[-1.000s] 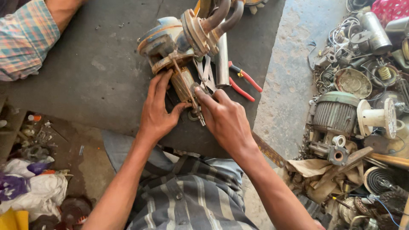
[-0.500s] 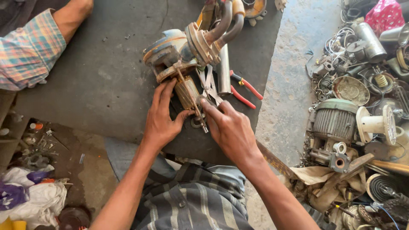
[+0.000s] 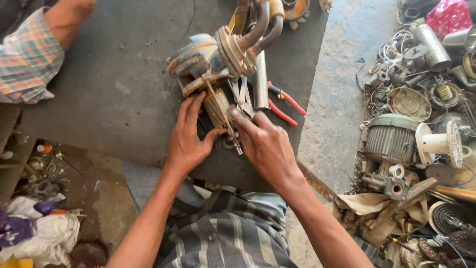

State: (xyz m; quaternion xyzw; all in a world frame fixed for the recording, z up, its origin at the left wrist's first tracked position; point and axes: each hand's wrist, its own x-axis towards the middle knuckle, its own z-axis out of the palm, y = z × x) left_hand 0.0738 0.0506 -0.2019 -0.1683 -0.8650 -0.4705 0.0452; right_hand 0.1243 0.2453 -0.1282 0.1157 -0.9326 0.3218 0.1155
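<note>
Rusty rotor (image 3: pixel 218 106) between both hands

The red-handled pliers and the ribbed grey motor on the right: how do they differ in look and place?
The red-handled pliers are slim and lie flat on the dark table, close to the right hand. The ribbed grey motor is bulky and drum-shaped, and it sits on the floor among scrap parts, away from both hands. Neither one is held by a hand.

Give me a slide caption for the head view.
Both hands, left hand and right hand, grasp a rusty motor rotor on a dark workbench.
</note>
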